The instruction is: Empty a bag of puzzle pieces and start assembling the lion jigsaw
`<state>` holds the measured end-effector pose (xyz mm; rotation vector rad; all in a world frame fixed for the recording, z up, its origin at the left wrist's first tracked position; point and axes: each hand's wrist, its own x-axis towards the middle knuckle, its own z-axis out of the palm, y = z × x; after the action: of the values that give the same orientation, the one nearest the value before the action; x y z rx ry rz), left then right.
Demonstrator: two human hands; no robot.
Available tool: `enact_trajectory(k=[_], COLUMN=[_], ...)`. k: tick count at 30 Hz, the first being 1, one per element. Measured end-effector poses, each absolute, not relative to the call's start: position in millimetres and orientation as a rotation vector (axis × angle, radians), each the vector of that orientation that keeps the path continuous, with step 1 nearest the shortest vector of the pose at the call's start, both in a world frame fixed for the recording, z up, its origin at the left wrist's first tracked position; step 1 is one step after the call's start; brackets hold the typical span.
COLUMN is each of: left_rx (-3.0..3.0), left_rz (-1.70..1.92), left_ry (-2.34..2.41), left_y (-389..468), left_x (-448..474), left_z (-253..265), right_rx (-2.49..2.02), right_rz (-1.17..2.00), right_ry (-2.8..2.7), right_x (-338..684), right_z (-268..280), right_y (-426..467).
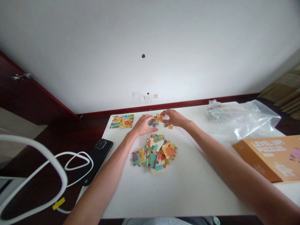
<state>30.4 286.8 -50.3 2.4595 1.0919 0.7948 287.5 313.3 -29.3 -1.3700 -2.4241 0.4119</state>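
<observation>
White table: supports the items below. Clear plastic bag: far right. Orange "LEVEL UP PUZZLES" box: right, nearer. Jigsaw pile: heaped centrally between the forearms. Picture card: far left. Smartphone: left edge. Left hand: thumb and fingers parted around the left side of several jigsaw pieces, far centre. Right hand: fingers bent at their right side; hold cannot be determined
</observation>
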Motion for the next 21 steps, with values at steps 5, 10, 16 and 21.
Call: enact_trajectory(k=[5,10,16,21], left_rx=[2.427,2.452,2.508,2.498], left_rz=[0.812,0.789,0.773,0.799], left_ry=[1.119,1.151,1.192,1.310], left_y=[292,292,290,290], left_x=[27,27,28,28], left_z=[-57,-59,-57,-57], right_rx=[-1.369,-1.360,-1.364,-1.475], right_rz=[0.391,0.397,0.439,0.461], right_ry=[-2.444,-2.493,-2.513,-2.497], right_x=[289,294,300,305], right_z=[-30,-28,-27,-14], right_y=[315,317,320,318])
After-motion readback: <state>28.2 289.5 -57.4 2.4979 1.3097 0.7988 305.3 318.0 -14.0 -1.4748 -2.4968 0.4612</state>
